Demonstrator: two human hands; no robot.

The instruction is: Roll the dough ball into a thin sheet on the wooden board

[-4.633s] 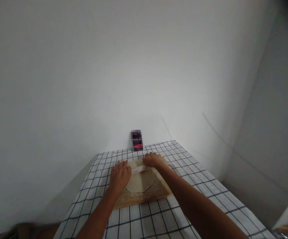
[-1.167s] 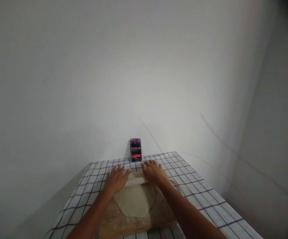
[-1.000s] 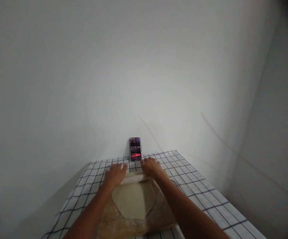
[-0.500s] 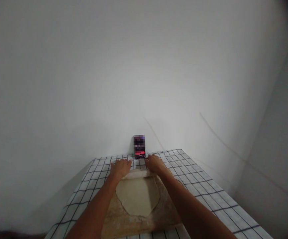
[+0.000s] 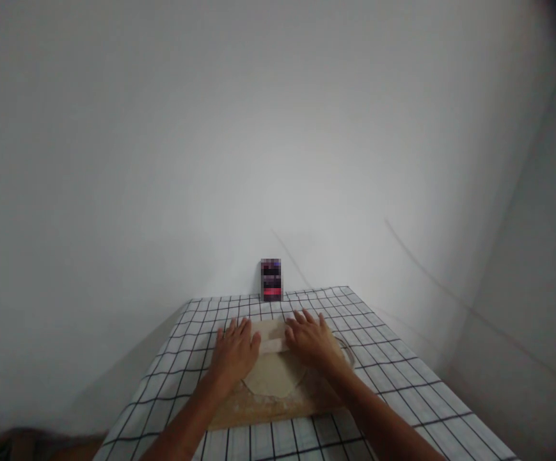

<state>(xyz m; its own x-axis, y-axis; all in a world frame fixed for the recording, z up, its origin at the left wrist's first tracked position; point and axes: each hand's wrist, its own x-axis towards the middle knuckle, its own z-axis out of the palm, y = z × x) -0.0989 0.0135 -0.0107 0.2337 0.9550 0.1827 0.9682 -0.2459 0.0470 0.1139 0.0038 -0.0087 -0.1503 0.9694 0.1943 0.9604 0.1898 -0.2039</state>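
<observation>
A pale rolling pin [image 5: 272, 346] lies crosswise on a flat sheet of dough [image 5: 275, 376]. My left hand [image 5: 235, 349] rests palm down over the pin's left part, its fingers stretched out and pointing away from me. Over the right part lies my right hand [image 5: 312, 339], also flat, with the fingers spread. Both palms hide the ends of the pin. Under the dough is a floured wooden board [image 5: 258, 413]; the dough's near edge is rounded and some bare board shows in front of it.
A white tablecloth with dark grid lines [image 5: 182, 371] covers the table. At its far edge a phone [image 5: 272, 280] leans upright against the white wall [image 5: 278, 141]. Part of a round rim [image 5: 349, 352] shows beside my right wrist. Something brown [image 5: 23, 445] is at lower left.
The rolling pin has come back toward me from the dough's far edge to about its middle. Both hands came with it, and their fingers now lie flatter. The board sits slightly farther up in view.
</observation>
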